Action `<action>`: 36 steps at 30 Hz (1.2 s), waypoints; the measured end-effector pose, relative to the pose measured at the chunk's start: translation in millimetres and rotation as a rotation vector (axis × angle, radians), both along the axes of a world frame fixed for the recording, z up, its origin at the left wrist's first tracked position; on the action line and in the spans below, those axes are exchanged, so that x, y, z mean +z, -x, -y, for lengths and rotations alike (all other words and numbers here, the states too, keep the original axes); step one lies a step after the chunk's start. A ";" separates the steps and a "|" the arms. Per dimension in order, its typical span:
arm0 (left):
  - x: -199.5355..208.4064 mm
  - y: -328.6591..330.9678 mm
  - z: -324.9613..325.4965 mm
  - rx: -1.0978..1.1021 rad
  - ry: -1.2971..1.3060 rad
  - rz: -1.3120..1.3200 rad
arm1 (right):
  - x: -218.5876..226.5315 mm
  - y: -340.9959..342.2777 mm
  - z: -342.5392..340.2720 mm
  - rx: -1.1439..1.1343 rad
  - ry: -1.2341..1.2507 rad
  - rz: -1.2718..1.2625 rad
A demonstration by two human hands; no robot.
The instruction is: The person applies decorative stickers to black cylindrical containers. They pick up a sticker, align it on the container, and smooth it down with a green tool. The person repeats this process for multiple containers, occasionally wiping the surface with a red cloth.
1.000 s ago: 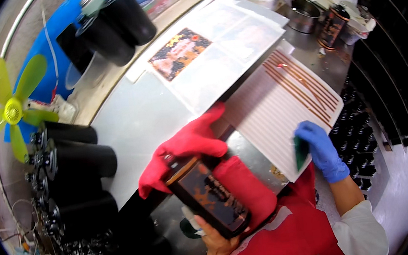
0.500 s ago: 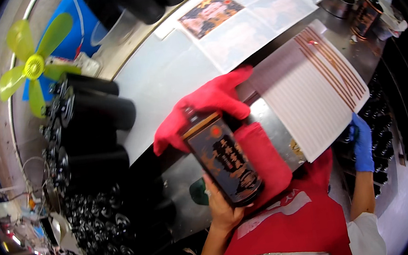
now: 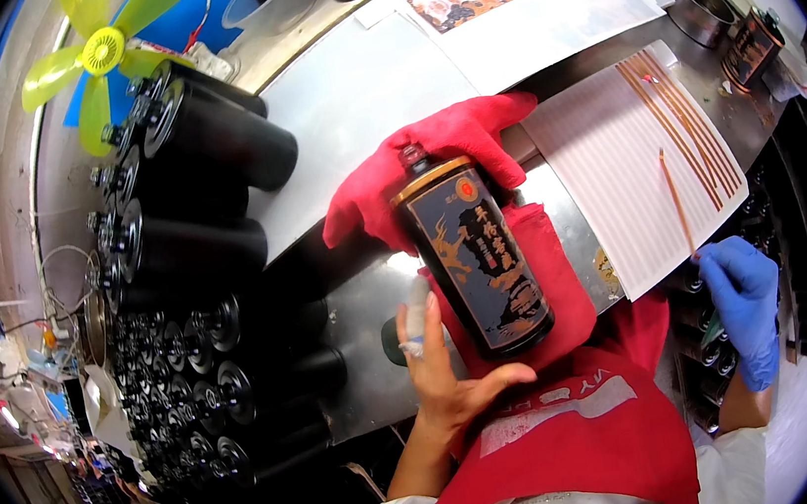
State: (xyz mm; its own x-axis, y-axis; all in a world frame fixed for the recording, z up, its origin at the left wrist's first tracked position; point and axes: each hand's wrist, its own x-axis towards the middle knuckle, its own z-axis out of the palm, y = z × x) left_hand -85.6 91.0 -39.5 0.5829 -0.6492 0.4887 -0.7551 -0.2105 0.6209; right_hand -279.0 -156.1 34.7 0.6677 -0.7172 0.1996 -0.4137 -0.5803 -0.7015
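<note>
A dark bottle [image 3: 484, 258] with a gold shoulder band and a black, gold and bronze front lies face up on a red cloth pad [image 3: 559, 264]. Beside its base, my left hand [image 3: 437, 368] is open, thumb and fingers spread, with a wrapping on one finger. My blue-gloved right hand [image 3: 742, 298] is closed at the near edge of a white lined sheet [image 3: 614, 178]. Its fingertips pinch the near end of a thin brown strip [image 3: 678, 206], which reaches over the sheet. Several similar strips [image 3: 694, 134] lie along the sheet's far right side.
Black cylindrical bottles [image 3: 221, 133] crowd the left side, below a yellow-green fan [image 3: 102, 52]. Printed sheets [image 3: 537, 28] cover the back of the metal table [image 3: 370, 395]. A metal pot [image 3: 703, 14] and another decorated bottle [image 3: 752, 50] stand at the far right.
My left hand has let go of the bottle, which now rests on the red pad. My right hand has moved nearer me, with one strip now apart from the others. The whole view has shifted.
</note>
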 end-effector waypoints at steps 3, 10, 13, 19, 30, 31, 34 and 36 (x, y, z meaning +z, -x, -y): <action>18.6 -2.1 -0.2 -0.141 0.202 -0.072 | 51.0 -37.2 -22.0 0.361 0.036 -0.175; 88.5 3.0 35.4 -0.835 0.147 -0.874 | 94.4 -64.4 -27.3 0.794 -0.012 0.177; 73.7 3.4 9.3 -0.656 0.164 -0.995 | 75.6 -47.6 -16.5 0.506 -0.106 0.259; 41.0 4.4 -46.9 -0.149 0.029 -0.979 | 19.6 -29.5 -7.9 0.119 -0.500 0.228; 8.8 10.8 -30.9 0.057 0.232 -0.258 | -20.2 -15.0 14.7 -0.098 -0.677 0.139; 5.5 4.6 -36.1 0.018 0.174 -0.053 | -22.7 -12.8 18.7 -0.095 -0.681 0.134; -8.2 -7.7 -33.7 -0.016 0.137 0.276 | -27.1 -12.2 21.5 -0.140 -0.694 0.129; -12.8 -11.6 -29.7 -0.021 0.168 0.353 | -32.3 -10.5 24.0 -0.145 -0.684 0.135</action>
